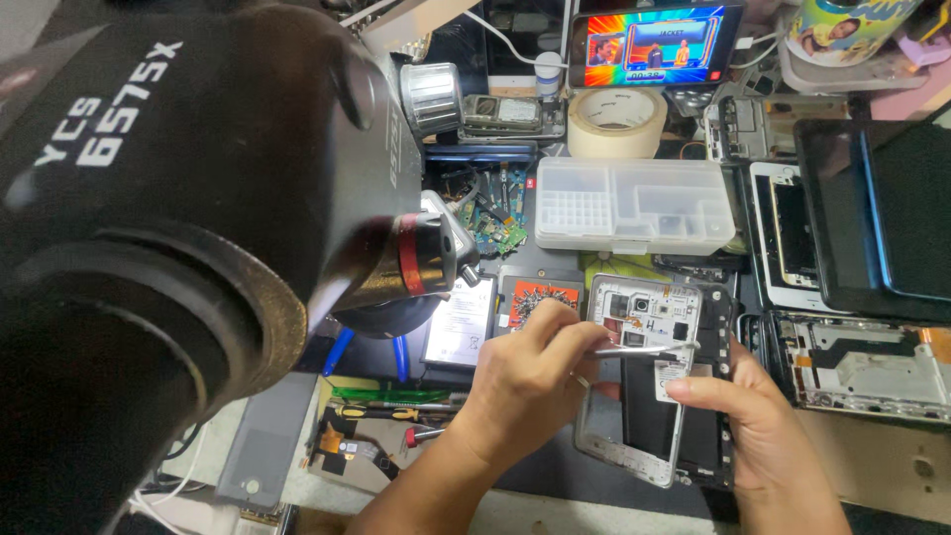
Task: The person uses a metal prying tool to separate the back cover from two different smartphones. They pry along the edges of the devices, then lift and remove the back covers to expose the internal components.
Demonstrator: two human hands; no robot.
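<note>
tweezers on an open phone frame

while the left hand [525, 372] pinches metal tweezers [644, 349] over the opened phone frame [644, 381], the right hand [758, 416] grips that frame's edge, fingers closed on it. it sits mid-bench [555, 476], below the clear parts box [634, 203]. i'd keep the frame pinned flat, tips low and steady, with only a small lift.

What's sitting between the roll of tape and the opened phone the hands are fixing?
In the head view, a clear plastic parts box lies between the tape roll and the opened phone.
</note>
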